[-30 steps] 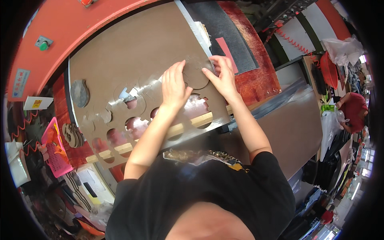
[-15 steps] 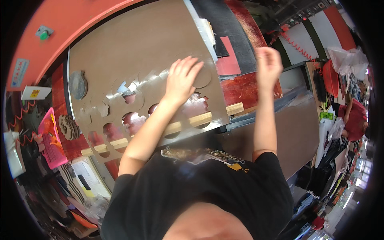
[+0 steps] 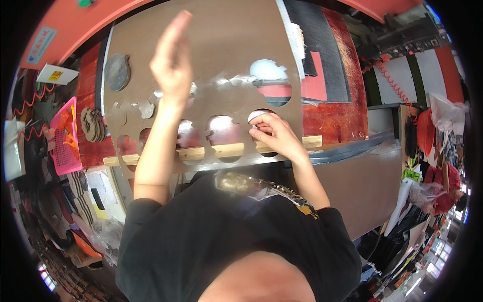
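A large brown sheet [image 3: 216, 40] with several round cut-out holes lies slanted in front of me over a wooden bar [image 3: 231, 150]. My left hand [image 3: 171, 60] is raised above the sheet, flat, fingers together and extended, holding nothing. My right hand [image 3: 274, 133] is lower down at the sheet's near edge, its fingers curled on the rim of a round hole and pinching the sheet there. A round cut shape [image 3: 231, 93] still sits in the sheet between the two hands.
A stack of cut brown pieces [image 3: 93, 125] and a dark round piece [image 3: 117, 72] lie at the left. A pink basket [image 3: 65, 136] stands further left. A black mat [image 3: 322, 55] on the red surface lies right of the sheet.
Both hands were pressing on a round cut in the sheet. The right hand rose, then came down to a hole at the near edge; the left hand has lifted off the sheet.
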